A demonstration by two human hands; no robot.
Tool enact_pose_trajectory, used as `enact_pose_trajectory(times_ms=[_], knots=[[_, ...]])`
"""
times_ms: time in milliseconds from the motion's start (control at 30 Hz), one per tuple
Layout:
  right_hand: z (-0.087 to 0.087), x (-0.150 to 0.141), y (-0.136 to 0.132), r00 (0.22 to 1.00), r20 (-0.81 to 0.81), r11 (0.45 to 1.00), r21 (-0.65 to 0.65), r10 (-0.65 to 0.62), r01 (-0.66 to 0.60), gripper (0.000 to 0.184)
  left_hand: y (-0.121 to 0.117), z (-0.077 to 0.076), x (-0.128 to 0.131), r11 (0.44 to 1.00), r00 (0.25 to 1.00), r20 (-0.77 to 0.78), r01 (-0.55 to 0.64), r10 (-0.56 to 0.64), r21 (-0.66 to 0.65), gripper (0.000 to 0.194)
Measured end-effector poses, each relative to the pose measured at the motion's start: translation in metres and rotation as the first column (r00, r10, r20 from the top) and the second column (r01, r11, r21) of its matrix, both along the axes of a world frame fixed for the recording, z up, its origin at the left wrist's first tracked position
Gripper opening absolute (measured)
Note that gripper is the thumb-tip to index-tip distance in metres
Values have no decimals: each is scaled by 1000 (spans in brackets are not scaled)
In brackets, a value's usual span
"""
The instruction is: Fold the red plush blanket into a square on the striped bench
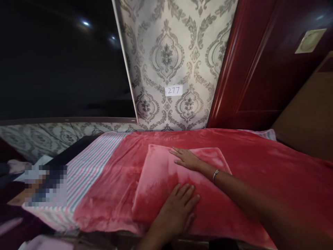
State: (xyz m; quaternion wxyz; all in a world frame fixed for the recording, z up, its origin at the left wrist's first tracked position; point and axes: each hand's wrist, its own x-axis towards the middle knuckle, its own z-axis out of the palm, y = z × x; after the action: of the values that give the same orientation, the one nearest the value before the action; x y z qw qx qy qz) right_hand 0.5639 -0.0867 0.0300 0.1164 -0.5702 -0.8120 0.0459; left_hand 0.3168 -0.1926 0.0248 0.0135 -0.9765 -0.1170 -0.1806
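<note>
Smooth, plush and pinkish red, paler toward its far edge, the folded fleece cloth [161,177] lies on a red blanket [104,194], the left hand [179,205] and the braceleted right hand [186,159] flat on it with fingers slightly spread, beyond which a striped cloth [91,163] shows at left.

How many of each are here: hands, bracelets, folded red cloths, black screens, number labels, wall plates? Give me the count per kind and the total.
Hands (left hand, right hand): 2
Bracelet: 1
Folded red cloth: 1
Black screen: 1
Number label: 1
Wall plate: 1
Total: 7
</note>
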Motion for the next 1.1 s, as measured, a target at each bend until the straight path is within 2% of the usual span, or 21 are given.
enact_pose_trajectory(times_ms=[200,300,367,433,567,633,733,867,967,1100], knots=[[22,-7,-5,999,31,996,-85,-31,34,67,-1,14,-1,1000,1000,-9,10,-10,-26,50],[35,-24,-12,998,28,998,-41,-51,52,64,0,15,-13,1000,999,49,-15,15,6,47],[41,-42,-20,999,25,1000,7,23,-23,61,0,10,-27,996,990,125,-70,64,48,43],[43,-64,-28,987,17,987,-1,162,-162,60,1,2,-43,985,969,211,-146,124,90,39],[34,-101,-33,914,-53,913,-49,402,-404,54,2,-13,-65,950,924,328,-261,195,171,41],[27,-112,-27,886,-70,886,-42,458,-462,52,1,-19,-68,935,907,369,-290,201,204,42],[21,-116,-8,881,-46,881,-37,470,-472,52,-1,-32,-64,920,872,437,-335,220,205,41],[25,-106,23,913,-4,912,-46,407,-407,56,-1,-51,-55,918,790,565,-372,237,136,40],[29,-97,45,945,1,943,-63,328,-327,57,1,-60,-51,923,757,615,-366,220,120,39],[19,-90,69,968,-40,961,-110,249,-252,58,5,-70,-48,914,724,655,-386,214,128,36]])
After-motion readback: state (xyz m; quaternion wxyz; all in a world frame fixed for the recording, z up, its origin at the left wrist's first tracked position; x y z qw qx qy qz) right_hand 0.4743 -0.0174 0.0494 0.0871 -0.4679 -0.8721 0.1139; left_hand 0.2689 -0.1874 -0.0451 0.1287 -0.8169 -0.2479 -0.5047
